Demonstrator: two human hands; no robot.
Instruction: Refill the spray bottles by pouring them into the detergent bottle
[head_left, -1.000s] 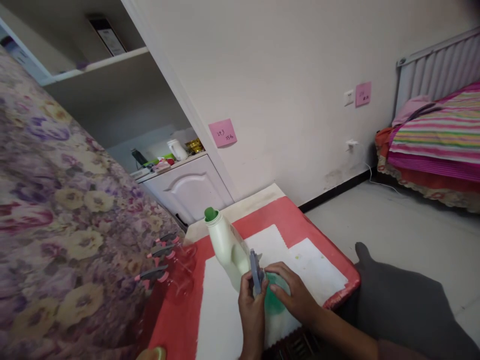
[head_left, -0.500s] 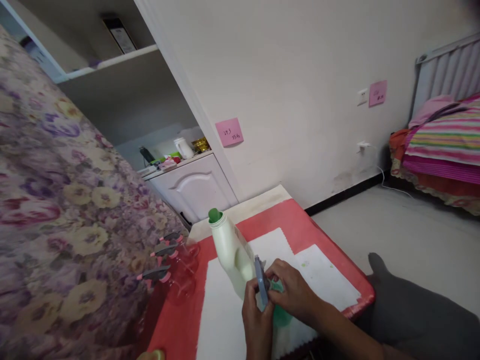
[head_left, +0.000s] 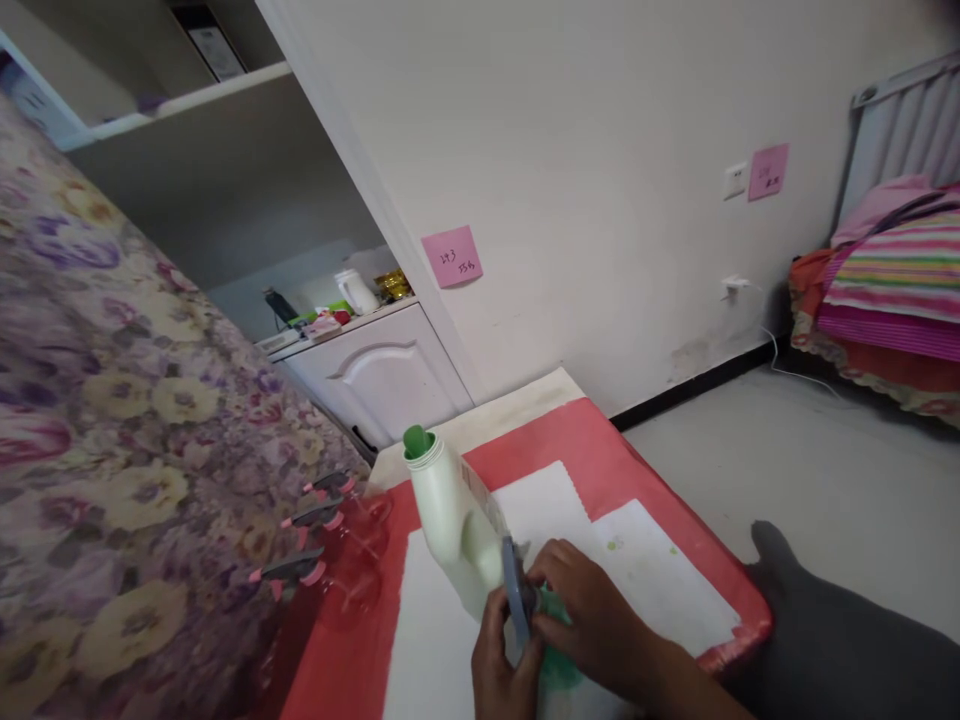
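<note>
Low at the centre, my left hand [head_left: 504, 655] is closed around the grey spray head [head_left: 515, 590], which stands on edge. Pinched fingers of my right hand [head_left: 589, 615] meet it from the other side, at the collar below the spray head. Under that hand shows part of a clear spray bottle [head_left: 559, 672] with green liquid; the rest is hidden. Just behind my hands stands a large pale green jug [head_left: 450, 520] with an open neck and a green spout. Several clear spray bottles [head_left: 356, 570] with grey and pink heads are grouped left of the jug.
White paper sheets [head_left: 652, 565] lie on the red table cover [head_left: 536, 440]; the right sheet has small green spots. A floral curtain [head_left: 135, 480] hangs close on the left. Behind the table are a white cabinet [head_left: 390, 375] and a wall. A bed [head_left: 892, 290] stands far right.
The view has shifted slightly, so the jug and bottles sit a little further left. Both hands stay on the spray head and collar, with the right fingers slightly shifted.
</note>
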